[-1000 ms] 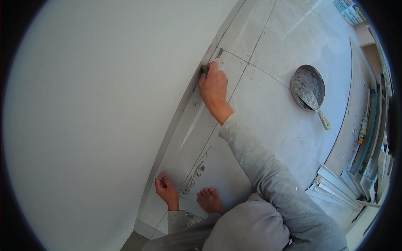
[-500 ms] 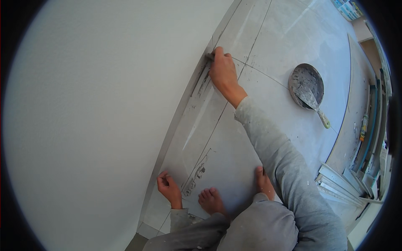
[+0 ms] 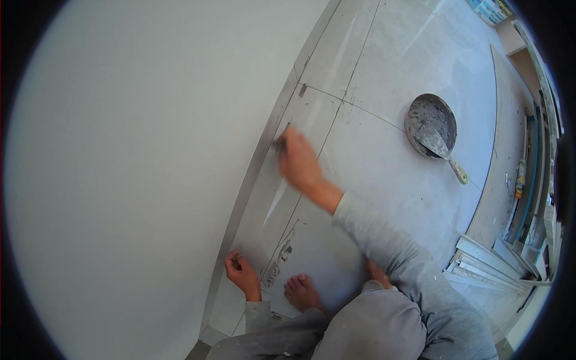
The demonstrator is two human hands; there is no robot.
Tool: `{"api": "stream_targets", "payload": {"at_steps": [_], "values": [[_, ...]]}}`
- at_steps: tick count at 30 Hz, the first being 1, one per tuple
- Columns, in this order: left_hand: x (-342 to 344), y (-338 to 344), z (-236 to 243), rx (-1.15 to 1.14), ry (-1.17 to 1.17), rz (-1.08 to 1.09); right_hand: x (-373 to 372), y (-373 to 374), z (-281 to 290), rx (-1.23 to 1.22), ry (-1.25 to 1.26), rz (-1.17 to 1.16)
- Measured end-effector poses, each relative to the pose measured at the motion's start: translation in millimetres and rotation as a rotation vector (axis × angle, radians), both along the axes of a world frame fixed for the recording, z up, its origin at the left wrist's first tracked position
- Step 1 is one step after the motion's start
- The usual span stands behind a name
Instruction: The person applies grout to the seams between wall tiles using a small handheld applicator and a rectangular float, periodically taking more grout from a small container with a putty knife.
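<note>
Blurred by motion, my right hand [image 3: 303, 168] grips a small dark tool [image 3: 279, 142] over the floor tile joint beside the skirting [image 3: 252, 174] at the foot of the white wall [image 3: 138, 168]. Lower down, my left hand [image 3: 243, 273] has its fingers curled closed near that skirting; I cannot make out whether they hold anything. A round pan [image 3: 429, 111] of grey paste sits on the tiles to the right, with a putty knife [image 3: 457, 168] resting across it. Dark smears of paste [image 3: 282, 258] lie along a joint near my bare foot [image 3: 303, 291].
At the right are a long board [image 3: 483, 180], stacked strips and offcuts [image 3: 480, 264], and a yellow tube [image 3: 519, 180]. A blue-and-white container [image 3: 489, 11] stands at the far top right. My knees and feet occupy the bottom of the view.
My right hand moved up along the skirting, then back down toward me, now blurred. My right foot came into sight under that arm. My left hand stayed almost in place.
</note>
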State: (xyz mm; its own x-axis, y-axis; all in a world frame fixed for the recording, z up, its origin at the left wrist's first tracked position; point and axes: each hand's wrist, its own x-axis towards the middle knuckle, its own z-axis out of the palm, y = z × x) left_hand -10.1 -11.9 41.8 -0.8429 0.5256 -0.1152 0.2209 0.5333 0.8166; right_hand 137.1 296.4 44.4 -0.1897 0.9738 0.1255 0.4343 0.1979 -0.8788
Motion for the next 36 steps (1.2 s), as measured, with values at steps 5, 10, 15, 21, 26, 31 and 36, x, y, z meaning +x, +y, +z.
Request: {"api": "stream_targets", "payload": {"at_steps": [5,10,15,21,26,31,36], "values": [[-3,-40,-5,-0.082,0.017,0.051,43,133,10,0.182,-0.069,-0.205],[-10,-69,-12,-0.082,0.098,0.139,17,102,-2,0.010,-0.173,-0.153],[-7,-50,-15,-0.052,0.128,0.109,-9,0,4,-0.067,-0.190,0.045],[-15,-35,-15,-0.056,0.165,0.129,-37,-95,7,-0.150,0.014,0.312],[-3,-30,-10,0.004,0.083,0.123,-7,-33,13,-0.046,-0.097,0.018],[-6,-35,-7,-0.011,0.097,0.143,-28,-50,-2,0.146,-0.160,-0.028],[-9,-32,-8,-0.005,0.104,0.138,-33,-84,-2,0.164,-0.259,0.151]]}}
